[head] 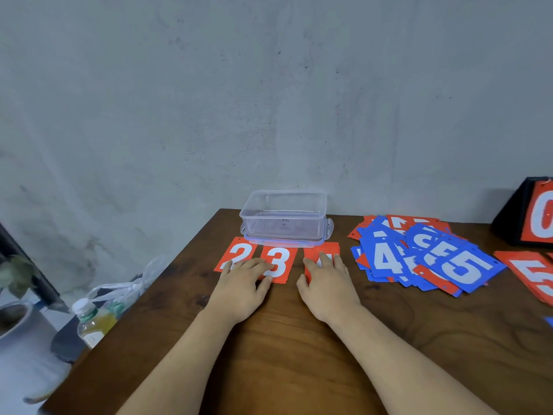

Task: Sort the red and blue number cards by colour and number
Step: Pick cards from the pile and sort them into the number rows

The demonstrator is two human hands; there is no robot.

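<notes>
Three red number cards lie in a row on the brown table point(299, 339): a red 2 point(236, 253), a red 3 point(279, 263) and a third red card point(324, 253), its number mostly hidden. My left hand point(244, 284) rests flat with straight fingers on the 2 and 3 cards. On the third card lies my right hand point(327, 284), also flat. To the right sits a loose heap of blue and red cards point(419, 256), with a blue 4 and a blue 5 on top. A red 5 card point(532, 275) lies at the right edge.
A clear plastic box point(284, 218) stands right behind the card row, near the wall. A black scoreboard stand point(529, 218) with a red 0 is at the far right. Off the table's left edge are a drink bottle point(92, 320), a plastic bag and a pot.
</notes>
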